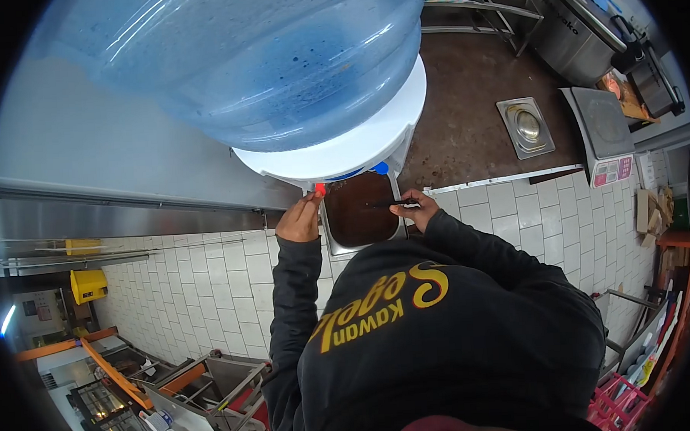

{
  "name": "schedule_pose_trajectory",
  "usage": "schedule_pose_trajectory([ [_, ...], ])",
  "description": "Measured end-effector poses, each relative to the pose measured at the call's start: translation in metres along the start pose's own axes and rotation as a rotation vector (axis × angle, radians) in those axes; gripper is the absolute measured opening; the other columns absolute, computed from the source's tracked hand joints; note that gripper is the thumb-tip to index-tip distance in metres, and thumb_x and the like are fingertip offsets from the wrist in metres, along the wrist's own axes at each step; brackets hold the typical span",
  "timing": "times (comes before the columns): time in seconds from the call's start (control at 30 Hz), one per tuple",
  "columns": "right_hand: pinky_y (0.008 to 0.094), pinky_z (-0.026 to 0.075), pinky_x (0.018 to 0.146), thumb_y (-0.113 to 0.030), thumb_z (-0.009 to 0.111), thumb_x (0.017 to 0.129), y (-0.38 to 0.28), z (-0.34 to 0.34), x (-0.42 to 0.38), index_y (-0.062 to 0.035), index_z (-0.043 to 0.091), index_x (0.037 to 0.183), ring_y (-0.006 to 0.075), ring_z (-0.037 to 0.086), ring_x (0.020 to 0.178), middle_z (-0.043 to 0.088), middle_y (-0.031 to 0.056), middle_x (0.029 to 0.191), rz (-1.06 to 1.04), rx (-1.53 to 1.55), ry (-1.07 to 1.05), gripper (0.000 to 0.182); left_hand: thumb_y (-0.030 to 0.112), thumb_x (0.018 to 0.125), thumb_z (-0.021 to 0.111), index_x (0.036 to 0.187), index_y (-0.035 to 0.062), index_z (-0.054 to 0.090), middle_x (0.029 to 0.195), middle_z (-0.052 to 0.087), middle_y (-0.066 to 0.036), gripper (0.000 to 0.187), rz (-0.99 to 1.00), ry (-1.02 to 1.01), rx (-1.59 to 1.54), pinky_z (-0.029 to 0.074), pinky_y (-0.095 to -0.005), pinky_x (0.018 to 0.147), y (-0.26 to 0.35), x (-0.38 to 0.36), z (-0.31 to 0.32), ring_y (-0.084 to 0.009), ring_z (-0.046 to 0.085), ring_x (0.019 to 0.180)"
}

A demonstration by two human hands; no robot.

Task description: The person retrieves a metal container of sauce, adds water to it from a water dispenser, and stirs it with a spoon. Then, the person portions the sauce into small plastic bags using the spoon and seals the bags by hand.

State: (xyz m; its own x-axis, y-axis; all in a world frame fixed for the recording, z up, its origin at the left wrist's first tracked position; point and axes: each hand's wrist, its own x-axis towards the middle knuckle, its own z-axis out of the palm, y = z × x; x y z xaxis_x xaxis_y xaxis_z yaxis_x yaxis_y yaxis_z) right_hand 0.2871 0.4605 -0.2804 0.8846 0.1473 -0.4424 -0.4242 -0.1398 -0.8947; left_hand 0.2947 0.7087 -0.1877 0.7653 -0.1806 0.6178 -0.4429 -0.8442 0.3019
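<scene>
My left hand reaches up to the front of a white water dispenser, its fingers closed at a small red tap under the rim. A blue tap sits to the right of it. My right hand pinches a slim black handle, whose thin end points left over a rectangular steel pan. I cannot tell what tool the handle belongs to. The pan is right below the taps, between my hands, and its inside looks brown.
A large blue water bottle stands on the dispenser. On the brown counter to the right lie a small steel lid and a weighing scale. A big steel pot stands behind them. White floor tiles lie below.
</scene>
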Motion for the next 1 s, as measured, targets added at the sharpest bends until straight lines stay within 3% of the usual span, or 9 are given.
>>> schedule_pose_trajectory([
  [0.27, 0.0268, 0.04, 0.074, -0.031, 0.071, 0.068, 0.003, -0.001, 0.002, -0.0046, 0.055, 0.088, 0.017, 0.051, 0.081, 0.056, 0.0074, 0.083, -0.052, -0.011, -0.022, 0.036, -0.001, 0.068, 0.062, 0.084, 0.0049, 0.062, 0.077, 0.061, -0.008, 0.017, 0.021, 0.006, 0.002, 0.048, -0.0289, 0.057, 0.0, 0.001, 0.002, -0.0232, 0.059, 0.064],
  [0.33, 0.0234, 0.041, 0.061, -0.029, 0.072, 0.069, 0.0, 0.0, 0.0, -0.0095, 0.049, 0.08, 0.0089, 0.043, 0.069, 0.045, -0.0021, 0.073, -0.029, 0.012, 0.008, 0.032, -0.001, 0.068, 0.062, 0.083, 0.0047, 0.062, 0.076, 0.061, -0.008, 0.016, 0.029, 0.013, 0.013, 0.048, -0.0288, 0.056, -0.001, 0.0, 0.004, -0.0232, 0.059, 0.064],
  [0.53, 0.0237, 0.042, 0.055, -0.03, 0.072, 0.069, -0.002, -0.001, -0.001, -0.0096, 0.049, 0.081, 0.0091, 0.043, 0.068, 0.045, -0.0021, 0.074, 0.013, 0.049, -0.014, 0.033, 0.0, 0.069, 0.063, 0.081, 0.0039, 0.061, 0.075, 0.061, -0.008, 0.013, 0.015, 0.018, 0.01, 0.048, -0.0287, 0.055, 0.002, 0.004, 0.006, -0.0228, 0.059, 0.062],
  [0.63, 0.0227, 0.042, 0.058, -0.03, 0.071, 0.069, 0.006, -0.001, 0.004, -0.0087, 0.049, 0.08, 0.0089, 0.043, 0.068, 0.046, -0.002, 0.073, -0.142, -0.009, -0.012, 0.033, 0.0, 0.069, 0.063, 0.076, 0.003, 0.06, 0.073, 0.06, -0.008, 0.008, 0.021, 0.041, 0.02, 0.047, -0.0291, 0.053, 0.002, 0.006, 0.007, -0.0229, 0.058, 0.06],
  [0.77, 0.0217, 0.039, 0.063, -0.029, 0.071, 0.07, -0.001, -0.002, 0.001, -0.0075, 0.049, 0.08, 0.0085, 0.043, 0.069, 0.047, -0.0017, 0.072, -0.12, 0.011, -0.031, 0.032, 0.002, 0.071, 0.063, 0.07, 0.0026, 0.056, 0.068, 0.059, -0.008, 0.007, 0.018, 0.054, 0.026, 0.045, -0.03, 0.05, 0.0, 0.006, 0.012, -0.0235, 0.057, 0.057],
  [0.83, 0.0207, 0.036, 0.067, -0.03, 0.071, 0.07, -0.012, -0.001, -0.004, -0.0071, 0.049, 0.08, 0.0083, 0.043, 0.069, 0.047, -0.0014, 0.071, 0.001, 0.06, -0.022, 0.033, 0.003, 0.071, 0.063, 0.07, 0.003, 0.055, 0.067, 0.058, -0.008, 0.008, 0.018, 0.06, 0.025, 0.044, -0.0304, 0.049, 0.0, 0.006, 0.015, -0.0238, 0.056, 0.056],
  [1.0, 0.0221, 0.037, 0.067, -0.032, 0.071, 0.069, -0.009, -0.004, -0.002, -0.0077, 0.05, 0.08, 0.0093, 0.043, 0.069, 0.047, -0.0006, 0.072, -0.067, 0.022, -0.045, 0.034, 0.006, 0.072, 0.063, 0.075, 0.0057, 0.055, 0.064, 0.056, -0.008, 0.009, -0.035, 0.002, 0.005, 0.043, -0.032, 0.047, 0.003, 0.011, 0.013, -0.0251, 0.055, 0.054],
])
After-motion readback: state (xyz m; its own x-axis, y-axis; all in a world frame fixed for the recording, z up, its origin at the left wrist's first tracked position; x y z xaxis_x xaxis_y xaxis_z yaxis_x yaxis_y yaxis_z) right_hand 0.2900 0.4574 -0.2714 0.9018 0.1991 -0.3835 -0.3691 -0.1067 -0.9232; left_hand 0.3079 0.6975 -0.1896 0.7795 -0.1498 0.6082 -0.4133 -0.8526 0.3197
